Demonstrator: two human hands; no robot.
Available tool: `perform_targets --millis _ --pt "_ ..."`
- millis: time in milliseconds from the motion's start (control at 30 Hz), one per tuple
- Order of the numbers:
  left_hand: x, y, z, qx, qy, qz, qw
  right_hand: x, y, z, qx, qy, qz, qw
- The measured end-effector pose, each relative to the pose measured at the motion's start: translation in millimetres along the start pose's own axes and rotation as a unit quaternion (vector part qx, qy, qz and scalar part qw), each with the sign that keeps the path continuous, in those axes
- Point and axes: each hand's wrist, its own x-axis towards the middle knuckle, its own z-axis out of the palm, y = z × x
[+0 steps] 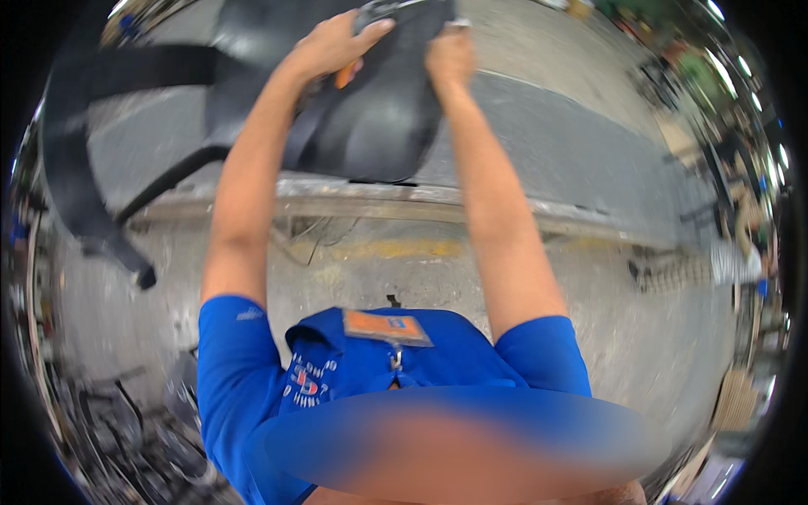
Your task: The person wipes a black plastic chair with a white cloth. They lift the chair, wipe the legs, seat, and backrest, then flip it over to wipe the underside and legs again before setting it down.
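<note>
- Head view, the only one here: the main thing is a black panel [370, 139], sitting over the gray table [547, 143], with its near rounded end right at the table's front edge. Looks like a chair part, tbh.
- A curved black frame [67, 160] sticks out to the left of it and looks joined on, with its lower end out past the table's front edge.
- The person's left hand [332, 46] is wrapped around a hand tool with an orange handle [345, 76], held over the panel. What the tool's metal end is biting on, if anything, is too blurry to call.
- The right hand [452, 61] is curled tight at the panel's right edge and seems to be gripping it, though the fingertips are hidden. There's a small pale bit at the top of that fist, no clue what.
- Handling guess: the panel has a smooth sheen, so probably a bit slippery on the flat, and firm underneath with maybe a little give on the surface. Not fragile, but the covering could scratch or nick near that tool.
- Weight's probably moderate and lopsided thanks to the frame. Best hold is the right edge to steady it, plus the frame close to where it meets the panel for lifting.
</note>
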Motion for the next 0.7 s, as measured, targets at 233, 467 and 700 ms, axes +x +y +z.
perform_targets --millis 233,467,700 --pt "31 -34 -49 0.191 0.23 -0.118 0.947 8 0 2 0.009 0.037 -0.006 0.999" --pt "-84 -104 -75 0.143 0.255 -0.272 0.917 23 2 28 -0.015 0.058 -0.031 0.998" --pt "-237 -91 13 0.104 0.22 -0.315 0.917 31 -1 28 -0.041 0.005 -0.045 0.998"
